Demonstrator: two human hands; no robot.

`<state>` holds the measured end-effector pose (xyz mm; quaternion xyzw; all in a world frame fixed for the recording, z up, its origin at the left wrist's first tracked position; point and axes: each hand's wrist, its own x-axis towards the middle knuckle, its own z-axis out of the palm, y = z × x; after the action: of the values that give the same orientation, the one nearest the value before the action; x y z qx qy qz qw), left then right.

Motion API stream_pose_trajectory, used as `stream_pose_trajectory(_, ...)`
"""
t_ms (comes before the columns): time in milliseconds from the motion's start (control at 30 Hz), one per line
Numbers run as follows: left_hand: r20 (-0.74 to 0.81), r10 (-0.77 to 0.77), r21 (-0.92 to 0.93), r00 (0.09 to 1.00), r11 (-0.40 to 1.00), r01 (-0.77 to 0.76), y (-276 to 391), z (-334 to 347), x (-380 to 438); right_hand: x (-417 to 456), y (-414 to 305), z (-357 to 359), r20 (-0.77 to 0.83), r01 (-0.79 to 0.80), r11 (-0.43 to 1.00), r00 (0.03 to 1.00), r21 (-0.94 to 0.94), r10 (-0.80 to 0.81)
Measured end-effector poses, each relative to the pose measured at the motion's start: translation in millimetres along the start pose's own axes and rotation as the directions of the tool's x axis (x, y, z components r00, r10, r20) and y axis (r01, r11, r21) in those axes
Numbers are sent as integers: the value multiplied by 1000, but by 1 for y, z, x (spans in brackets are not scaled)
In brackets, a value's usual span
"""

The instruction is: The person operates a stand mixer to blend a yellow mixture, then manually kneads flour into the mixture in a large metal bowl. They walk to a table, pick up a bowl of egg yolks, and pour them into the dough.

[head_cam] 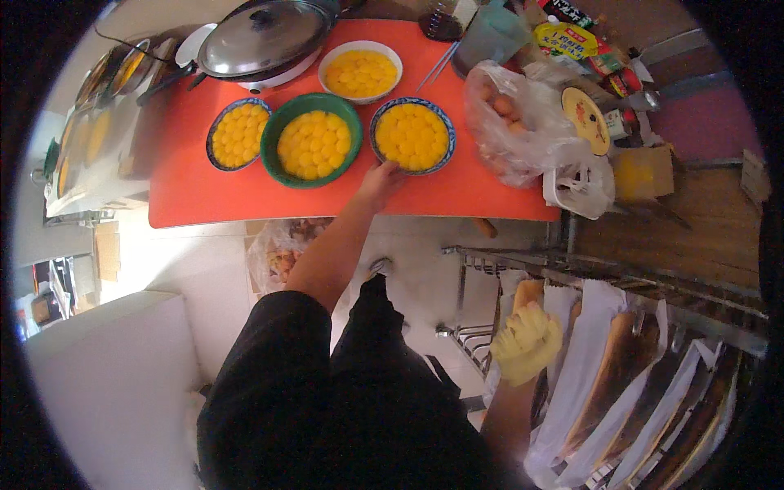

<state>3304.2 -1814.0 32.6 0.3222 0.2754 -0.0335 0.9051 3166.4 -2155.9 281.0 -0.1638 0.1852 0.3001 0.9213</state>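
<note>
My left hand [383,180] is at the near rim of a blue-patterned bowl of egg yolks [411,136] on the red table [245,196]; whether its fingers grip the rim is unclear. Beside that bowl stands a green bowl [270,147] of yolks, with a smaller patterned bowl [239,135] of yolks left of it. A white bowl [361,72] of yolks is behind them. My right hand [527,343], in a yellowish glove, is low at the right, in front of a metal rack; its fingers look bent, and nothing in it can be made out.
A lidded electric pan [263,40] stands at the back left. At the right lie a plastic bag of eggs [508,122], chopsticks [438,67], a plastic jug [490,40] and food packets [566,41]. A metal rack [551,266] with paper-lined trays stands at the lower right. Another bag [278,257] sits below the table.
</note>
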Motion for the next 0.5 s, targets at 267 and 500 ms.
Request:
stream_pose_trajectory(267, -134, 89, 158, 987, 985, -67, 24, 38, -13, 52, -4, 24, 137, -139, 990, 980, -31, 142)
stream_pose_trajectory(500, -240, 109, 137, 965, 987, -78, 25, 55, -25, 61, -6, 36, 130, -168, 984, 976, -57, 174)
